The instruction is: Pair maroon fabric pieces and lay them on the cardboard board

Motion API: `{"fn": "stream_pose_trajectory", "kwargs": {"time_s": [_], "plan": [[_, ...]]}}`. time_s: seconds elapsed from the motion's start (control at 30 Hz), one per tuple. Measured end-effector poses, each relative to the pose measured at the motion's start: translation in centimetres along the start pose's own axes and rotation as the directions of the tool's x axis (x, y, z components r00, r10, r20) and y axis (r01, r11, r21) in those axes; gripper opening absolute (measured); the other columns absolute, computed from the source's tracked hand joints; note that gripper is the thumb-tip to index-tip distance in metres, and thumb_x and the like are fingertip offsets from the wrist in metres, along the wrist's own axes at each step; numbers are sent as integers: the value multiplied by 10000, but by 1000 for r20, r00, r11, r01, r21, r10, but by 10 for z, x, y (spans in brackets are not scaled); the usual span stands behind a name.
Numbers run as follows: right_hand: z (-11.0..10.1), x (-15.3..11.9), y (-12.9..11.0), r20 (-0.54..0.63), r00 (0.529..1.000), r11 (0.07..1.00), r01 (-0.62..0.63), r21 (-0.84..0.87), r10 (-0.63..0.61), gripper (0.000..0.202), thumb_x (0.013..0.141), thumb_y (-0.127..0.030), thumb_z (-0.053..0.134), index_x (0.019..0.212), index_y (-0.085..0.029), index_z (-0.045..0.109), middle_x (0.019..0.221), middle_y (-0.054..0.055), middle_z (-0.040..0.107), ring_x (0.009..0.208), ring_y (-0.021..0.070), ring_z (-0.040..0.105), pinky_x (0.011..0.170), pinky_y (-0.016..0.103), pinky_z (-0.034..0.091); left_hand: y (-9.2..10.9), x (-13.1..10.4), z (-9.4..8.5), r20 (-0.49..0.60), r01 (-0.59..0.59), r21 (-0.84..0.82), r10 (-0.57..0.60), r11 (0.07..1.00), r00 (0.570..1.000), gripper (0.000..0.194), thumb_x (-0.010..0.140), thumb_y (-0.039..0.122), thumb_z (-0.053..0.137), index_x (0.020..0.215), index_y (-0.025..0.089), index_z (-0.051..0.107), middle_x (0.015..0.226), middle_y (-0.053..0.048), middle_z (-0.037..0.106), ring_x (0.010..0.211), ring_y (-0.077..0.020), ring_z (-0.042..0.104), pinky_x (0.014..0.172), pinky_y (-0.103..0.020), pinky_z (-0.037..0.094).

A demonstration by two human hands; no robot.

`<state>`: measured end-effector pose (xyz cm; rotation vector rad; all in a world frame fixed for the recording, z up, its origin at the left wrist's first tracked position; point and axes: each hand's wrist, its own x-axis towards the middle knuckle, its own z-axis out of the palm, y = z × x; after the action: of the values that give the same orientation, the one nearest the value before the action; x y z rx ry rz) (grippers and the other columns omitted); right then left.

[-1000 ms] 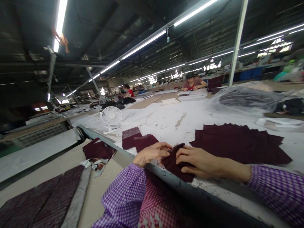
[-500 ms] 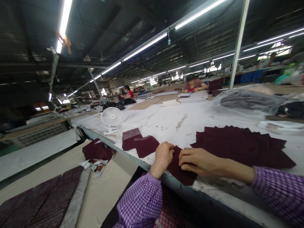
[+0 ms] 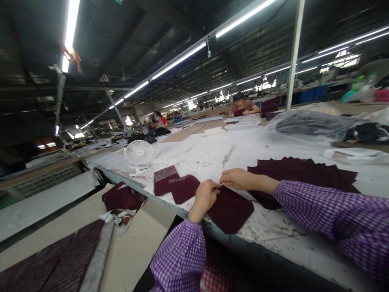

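Note:
A maroon fabric piece [image 3: 231, 210] with cut corners lies flat at the table's near edge. My left hand [image 3: 206, 196] is closed on its upper left edge, thumb and fingers pinched together. At the top corner of the same piece, my right hand [image 3: 236, 179] pinches with its fingertips, almost touching the left fingers. A tiny pale spot shows between the fingertips, too small to name. Left of my hands lie two more maroon pieces [image 3: 185, 188], partly overlapping. To the right, under my right forearm, a fanned stack of maroon fabric pieces [image 3: 294, 174] spreads out.
A small white fan [image 3: 139, 152] stands at the left edge of the white-covered table [image 3: 194, 152]. Clear plastic bags [image 3: 310, 123] lie at the right. Lower left, a bundle of maroon cloth [image 3: 121, 197] rests on a beige surface. A co-worker [image 3: 243, 106] works across the table.
My right hand has moved from the middle of the fabric piece up to its top corner. The piece now lies flatter and more exposed. The view has shifted slightly.

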<state>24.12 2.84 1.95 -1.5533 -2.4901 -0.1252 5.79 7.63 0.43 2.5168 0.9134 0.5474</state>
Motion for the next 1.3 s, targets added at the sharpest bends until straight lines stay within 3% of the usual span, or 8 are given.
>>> {"fn": "stream_pose_trajectory", "kwargs": {"time_s": [0.2, 0.4, 0.53, 0.63, 0.8, 0.87, 1.13, 1.3], "plan": [[3, 1, 3, -8, 999, 999, 38, -32, -38, 192, 851, -147, 478, 906, -156, 662, 876, 60, 631, 765, 157, 584, 700, 264, 420, 2, -5, 4, -13, -30, 96, 31, 995, 999, 291, 811, 144, 545, 1028, 256, 703, 973, -35, 649, 945, -198, 587, 842, -278, 431], [9, -4, -5, -5, 993, 953, 112, -283, -118, 227, 910, -136, 411, 851, -133, 630, 832, 58, 595, 692, 139, 533, 573, 249, 368, 9, -12, 5, 8, -114, 279, 116, 954, 993, 303, 874, 152, 439, 1027, 231, 688, 982, -56, 612, 956, -197, 564, 820, -279, 434], [12, -8, -4, -6, 987, 925, 150, -349, -162, 206, 903, -109, 425, 882, -133, 628, 856, 63, 598, 777, 163, 543, 578, 253, 377, 13, -14, 6, 5, -139, 364, 147, 921, 989, 325, 902, 151, 379, 989, 215, 685, 977, -60, 601, 923, -193, 554, 767, -281, 434], [8, -11, 1, -7, 982, 949, 178, -262, -187, 228, 898, -88, 418, 914, -149, 637, 881, 59, 606, 851, 170, 554, 653, 260, 416, 13, -15, 7, 1, -143, 373, 154, 917, 988, 316, 913, 174, 380, 977, 221, 686, 965, -59, 596, 911, -188, 550, 756, -276, 429], [-2, -13, 1, -100, 992, 997, 73, 4, -72, 337, 856, -23, 368, 1012, -146, 641, 962, 78, 625, 861, 151, 585, 754, 267, 443, 12, -16, 8, -7, -143, 368, 157, 919, 988, 320, 913, 174, 378, 971, 221, 689, 967, -62, 590, 906, -195, 546, 752, -284, 431], [-3, -13, -5, -128, 988, 992, 95, 81, -84, 342, 848, -26, 375, 1052, -141, 625, 1025, 90, 619, 898, 153, 584, 796, 273, 441, 11, -16, 9, -15, -144, 375, 161, 916, 987, 324, 912, 166, 373, 983, 218, 685, 977, -66, 589, 914, -195, 545, 754, -282, 430], [8, -17, -19, -72, 997, 998, 45, 48, -41, 260, 896, -111, 377, 973, -150, 623, 924, 79, 615, 781, 155, 589, 718, 273, 443, 7, -21, 1, -28, -119, 256, 130, 959, 991, 240, 879, 198, 487, 991, 214, 699, 929, -52, 619, 897, -194, 570, 767, -280, 426], [11, -19, -16, -92, 994, 992, 75, 100, -66, 293, 885, -100, 371, 965, -156, 647, 935, 78, 619, 804, 154, 592, 742, 273, 457, -13, -44, -7, -146, -53, 83, 65, 995, 987, 211, 854, 151, 525, 864, 211, 728, 820, -24, 609, 805, -152, 575, 717, -245, 424]]}}
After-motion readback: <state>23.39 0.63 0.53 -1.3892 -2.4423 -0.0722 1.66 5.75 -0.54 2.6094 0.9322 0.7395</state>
